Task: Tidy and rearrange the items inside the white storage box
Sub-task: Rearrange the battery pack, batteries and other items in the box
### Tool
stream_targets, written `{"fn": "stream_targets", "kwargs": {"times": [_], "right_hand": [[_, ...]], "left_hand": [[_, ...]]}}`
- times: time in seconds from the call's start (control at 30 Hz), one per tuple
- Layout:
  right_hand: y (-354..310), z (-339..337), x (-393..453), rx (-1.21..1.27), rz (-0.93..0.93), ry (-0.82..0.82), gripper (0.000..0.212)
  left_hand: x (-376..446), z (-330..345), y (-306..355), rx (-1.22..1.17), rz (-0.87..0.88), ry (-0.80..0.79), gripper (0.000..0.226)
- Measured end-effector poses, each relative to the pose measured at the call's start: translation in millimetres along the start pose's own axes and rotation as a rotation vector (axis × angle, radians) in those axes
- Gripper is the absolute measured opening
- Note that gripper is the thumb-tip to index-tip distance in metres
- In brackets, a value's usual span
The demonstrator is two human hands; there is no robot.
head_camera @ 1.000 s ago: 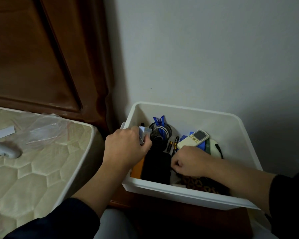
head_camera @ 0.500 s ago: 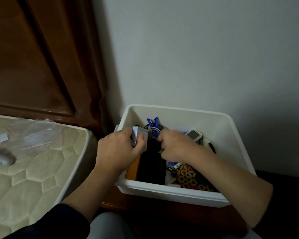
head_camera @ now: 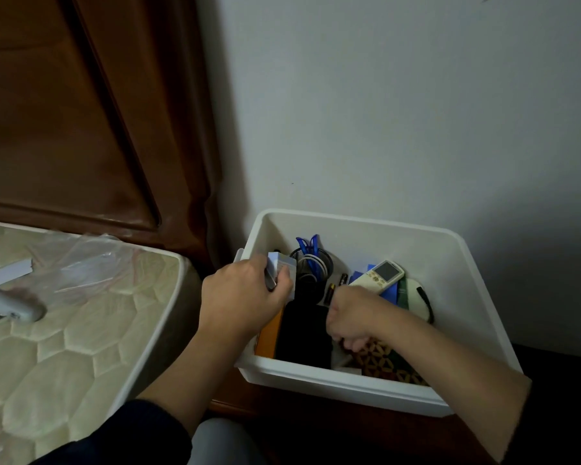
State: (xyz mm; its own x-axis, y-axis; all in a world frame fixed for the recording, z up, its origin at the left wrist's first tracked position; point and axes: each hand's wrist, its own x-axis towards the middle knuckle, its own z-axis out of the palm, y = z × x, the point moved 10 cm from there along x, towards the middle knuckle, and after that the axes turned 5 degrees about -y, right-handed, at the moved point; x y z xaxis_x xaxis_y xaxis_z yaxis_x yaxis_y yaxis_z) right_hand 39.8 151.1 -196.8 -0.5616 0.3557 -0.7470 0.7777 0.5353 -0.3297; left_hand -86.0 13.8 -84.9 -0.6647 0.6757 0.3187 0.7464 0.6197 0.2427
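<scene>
The white storage box (head_camera: 356,385) stands on a wooden stand against the wall. My left hand (head_camera: 239,300) is at the box's left rim, closed on a small white box (head_camera: 284,265). My right hand (head_camera: 353,317) is a fist low inside the box; what it grips is hidden. Around it lie a black pouch (head_camera: 304,333), an orange box (head_camera: 269,333), a black mesh cup (head_camera: 312,263) with blue scissors and white cable, two batteries (head_camera: 336,285), a white remote (head_camera: 381,275) on blue cards, and a patterned brown item (head_camera: 388,362).
A quilted mattress (head_camera: 64,330) with a clear plastic sheet (head_camera: 88,266) and a white object (head_camera: 7,305) lies to the left. A dark wooden headboard (head_camera: 81,112) rises behind it. The grey wall (head_camera: 399,112) backs the box.
My right hand has moved from the mesh cup at the back down to the front middle of the box, uncovering the remote. My left hand still holds the small white box.
</scene>
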Motion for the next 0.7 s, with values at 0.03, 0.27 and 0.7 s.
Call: {"fn": "stream_targets", "kwargs": {"times": [0.03,0.27,0.7], "right_hand": [[-10.1,-9.3,-6.7,0.043,-0.044,0.01,0.015],[-86.3,-93.0,-68.7,0.049,-0.56,0.345,0.073],[-77.7,-105.4,-44.2,0.097,-0.261,0.579,0.027]], "left_hand": [[0.1,-0.2,-1.2,-0.008,-0.004,0.003,0.039],[-1.2,-3.0,-5.6,-0.09,0.03,0.01,0.049],[-2.8,3.6,-51.3,-0.369,-0.333,0.063,0.018]]}}
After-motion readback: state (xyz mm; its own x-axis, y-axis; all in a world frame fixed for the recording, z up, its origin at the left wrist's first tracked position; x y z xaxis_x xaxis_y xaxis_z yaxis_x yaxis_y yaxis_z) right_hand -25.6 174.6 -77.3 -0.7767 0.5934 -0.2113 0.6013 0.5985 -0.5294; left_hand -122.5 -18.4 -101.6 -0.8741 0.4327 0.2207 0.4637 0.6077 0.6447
